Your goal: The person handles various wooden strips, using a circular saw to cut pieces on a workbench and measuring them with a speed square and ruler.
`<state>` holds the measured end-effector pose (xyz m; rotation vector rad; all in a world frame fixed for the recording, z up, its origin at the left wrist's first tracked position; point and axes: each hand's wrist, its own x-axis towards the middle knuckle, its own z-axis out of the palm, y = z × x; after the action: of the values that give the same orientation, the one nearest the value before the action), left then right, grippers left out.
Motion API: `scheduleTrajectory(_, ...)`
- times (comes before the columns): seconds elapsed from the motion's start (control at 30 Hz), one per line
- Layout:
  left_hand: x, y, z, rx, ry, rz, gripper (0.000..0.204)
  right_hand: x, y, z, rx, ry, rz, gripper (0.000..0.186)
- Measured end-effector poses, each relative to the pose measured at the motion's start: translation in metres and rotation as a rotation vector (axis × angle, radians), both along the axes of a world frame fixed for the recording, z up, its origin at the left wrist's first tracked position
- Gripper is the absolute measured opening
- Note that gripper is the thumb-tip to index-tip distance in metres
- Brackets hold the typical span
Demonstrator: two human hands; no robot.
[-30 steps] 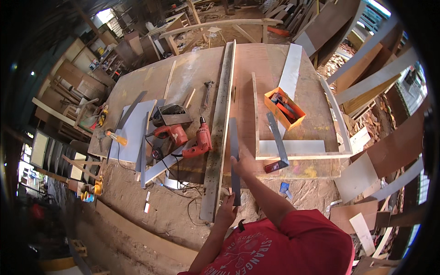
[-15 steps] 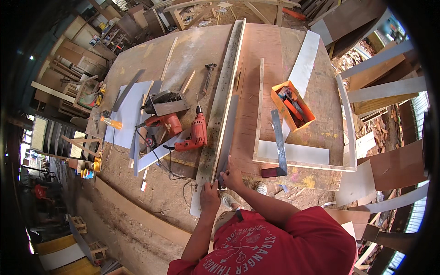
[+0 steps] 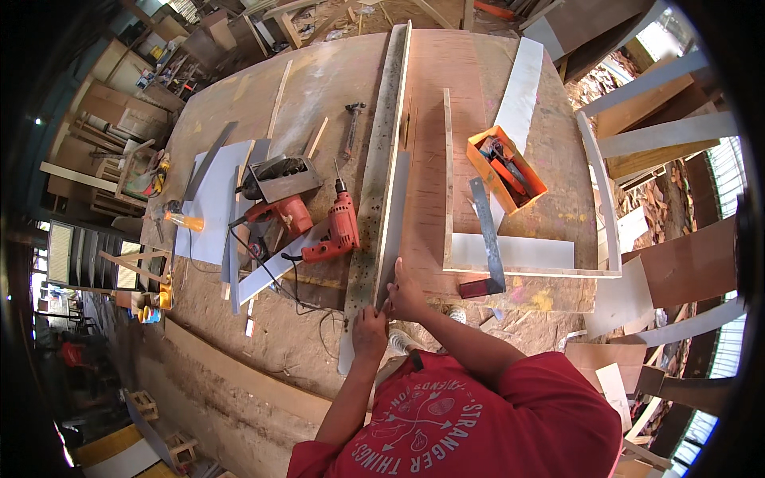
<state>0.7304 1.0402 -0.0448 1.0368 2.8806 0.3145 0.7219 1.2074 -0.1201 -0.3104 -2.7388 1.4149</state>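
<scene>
A long speckled board (image 3: 373,191) with a pale right edge runs down the worktable toward me. Against that edge lies a narrow grey strip (image 3: 394,215). My left hand (image 3: 370,331) is closed over the board's near end, close to the end of the strip. Just right of it, my right hand (image 3: 408,298) grips the strip's near end, one finger pointing up along it. The two hands nearly touch, and their fingers hide what lies between them. Left of the board rests a red power drill (image 3: 343,227), apart from both hands.
Another red power tool (image 3: 288,218) with a cord and a hammer (image 3: 352,127) lie on the left. On the right are an orange tool box (image 3: 508,171), a metal try square (image 3: 488,239) and a thin wooden frame (image 3: 526,272). The worktable (image 3: 319,88) has a near edge before me.
The view has shifted slightly. My right hand has slid a little up along the grey strip, and the strip's far end reaches farther up beside the board. My left hand stays at the near end.
</scene>
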Motion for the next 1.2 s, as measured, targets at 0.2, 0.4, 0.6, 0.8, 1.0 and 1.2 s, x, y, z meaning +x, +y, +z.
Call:
scheduleTrajectory(0.2, -0.010, 0.000, 0.010, 0.022, -0.056, -0.026, 0.025, -0.009, 0.000, -0.002, -0.153, -0.187, -0.037, 0.085)
scheduleTrajectory(0.4, -0.024, 0.005, 0.013, 0.007, -0.045, -0.053, 0.037, -0.026, 0.005, -0.005, -0.034, 0.011, -0.165, 0.084)
scheduleTrajectory(0.6, -0.037, 0.010, 0.008, -0.031, -0.012, -0.123, 0.036, -0.040, 0.012, -0.010, -0.417, -0.333, -0.185, 0.083)
scheduleTrajectory(0.8, -0.053, 0.021, 0.000, -0.092, -0.035, -0.114, 0.040, -0.058, 0.019, -0.033, -0.082, -0.115, -0.185, 0.079)
scheduleTrajectory(1.0, -0.076, 0.037, -0.004, -0.145, 0.063, -0.183, 0.035, -0.081, 0.029, -0.033, 0.096, 0.162, -0.255, 0.071)
scheduleTrajectory(1.2, -0.097, 0.059, -0.005, -0.124, 0.041, -0.179, 0.023, -0.105, 0.051, -0.004, 0.013, -0.032, -0.256, 0.071)
